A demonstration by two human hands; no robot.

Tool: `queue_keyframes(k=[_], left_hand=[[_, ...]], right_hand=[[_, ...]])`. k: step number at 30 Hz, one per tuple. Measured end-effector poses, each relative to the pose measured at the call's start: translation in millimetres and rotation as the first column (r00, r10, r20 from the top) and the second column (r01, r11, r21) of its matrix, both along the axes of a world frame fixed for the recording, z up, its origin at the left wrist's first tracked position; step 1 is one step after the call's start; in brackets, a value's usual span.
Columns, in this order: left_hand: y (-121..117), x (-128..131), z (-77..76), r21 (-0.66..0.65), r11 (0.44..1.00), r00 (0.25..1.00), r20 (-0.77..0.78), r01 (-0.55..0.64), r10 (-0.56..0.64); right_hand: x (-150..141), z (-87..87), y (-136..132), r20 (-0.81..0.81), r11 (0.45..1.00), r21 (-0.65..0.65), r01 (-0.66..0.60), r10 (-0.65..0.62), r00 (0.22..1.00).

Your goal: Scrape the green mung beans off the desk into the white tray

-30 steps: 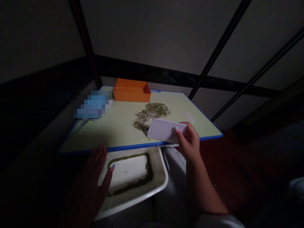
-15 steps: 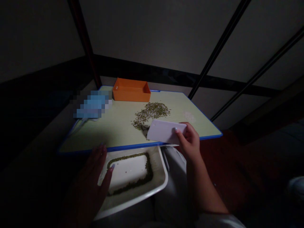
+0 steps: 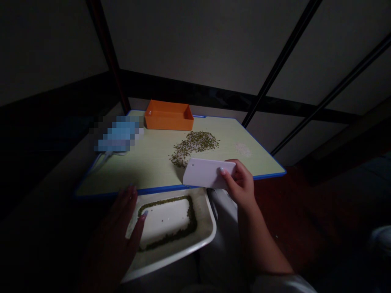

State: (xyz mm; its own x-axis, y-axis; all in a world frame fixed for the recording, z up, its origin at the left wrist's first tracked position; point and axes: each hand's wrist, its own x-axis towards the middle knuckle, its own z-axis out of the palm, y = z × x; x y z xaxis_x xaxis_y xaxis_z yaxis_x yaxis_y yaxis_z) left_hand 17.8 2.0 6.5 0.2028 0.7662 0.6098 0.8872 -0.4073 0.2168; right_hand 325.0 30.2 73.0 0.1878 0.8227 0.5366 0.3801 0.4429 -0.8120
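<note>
My right hand (image 3: 241, 185) grips a white plastic scraper card (image 3: 204, 173) by its right end, holding it on edge near the front rim of a pale green board with a blue border (image 3: 146, 162). A heap of small green beans (image 3: 194, 145) lies on the board just beyond the card. My left hand (image 3: 119, 232) holds the left rim of a white tray (image 3: 198, 238) below the board's front edge; its thumb lies over the rim. Green beans (image 3: 168, 238) ring the tray's floor.
An orange box (image 3: 169, 115) stands at the board's far edge. A blurred blue item (image 3: 117, 134) lies at the far left with a pale cable. A faint white patch (image 3: 243, 149) marks the board's right side. Dark metal bars cross behind.
My right hand has drawn the scraper card a little left and toward the board's front edge. The left hand and tray have stayed put.
</note>
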Motion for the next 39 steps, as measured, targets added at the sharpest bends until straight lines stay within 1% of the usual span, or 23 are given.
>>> queue_keyframes(k=[3, 5, 7, 10, 12, 14, 18, 22, 25, 28, 34, 39], left_hand=[[0, 0, -0.8, -0.016, 1.0, 1.0, 0.003, -0.014, 0.014], [0, -1, -0.6, -0.013, 1.0, 1.0, -0.007, -0.014, 0.014], [0, -1, 0.3, -0.003, 1.0, 1.0, -0.015, -0.009, 0.009], [1, -1, 1.3, 0.009, 1.0, 1.0, -0.012, -0.005, 0.005], [1, -1, 0.9, 0.012, 1.0, 1.0, -0.014, -0.008, 0.008], [2, -1, 0.0, 0.01, 1.0, 1.0, -0.018, -0.008, 0.009], [2, 0, -0.3, 0.0, 1.0, 1.0, -0.015, -0.003, 0.003], [1, 0, 1.2, 0.011, 1.0, 1.0, -0.012, 0.003, -0.003], [1, 0, 1.3, 0.0, 1.0, 1.0, -0.008, 0.001, -0.001], [2, 1, 0.9, -0.003, 1.0, 1.0, 0.0, -0.001, 0.001], [1, -1, 0.7, -0.004, 1.0, 1.0, 0.001, 0.009, -0.009], [0, -2, -2.1, -0.016, 1.0, 1.0, -0.008, -0.014, 0.014]], right_hand=[[-2, 2.4, -3, 0.031, 1.0, 0.024, 0.001, -0.002, 1.0], [-1, 3.5, -4, 0.044, 0.999, 0.034, 0.041, -0.042, 0.998], [2, 3.7, -3, 0.054, 0.991, 0.058, 0.125, -0.128, 0.99], [8, 3.0, -2, 0.065, 0.957, 0.126, 0.262, -0.271, 0.96], [10, 2.6, -2, 0.08, 0.939, 0.162, 0.305, -0.32, 0.944], [11, 2.3, -3, 0.112, 0.938, 0.165, 0.304, -0.324, 0.94], [9, 1.9, -5, 0.152, 0.953, 0.124, 0.275, -0.292, 0.944], [4, 1.7, -6, 0.106, 0.957, 0.103, 0.272, -0.282, 0.954], [-2, 1.2, -6, 0.082, 0.97, 0.07, 0.234, -0.24, 0.967], [-5, 0.1, -5, 0.091, 0.978, 0.062, 0.199, -0.204, 0.975], [-2, -1.8, -4, 0.121, 0.974, 0.048, 0.221, -0.226, 0.967], [-2, -3.0, -1, 0.117, 0.97, 0.055, 0.237, -0.242, 0.963]])
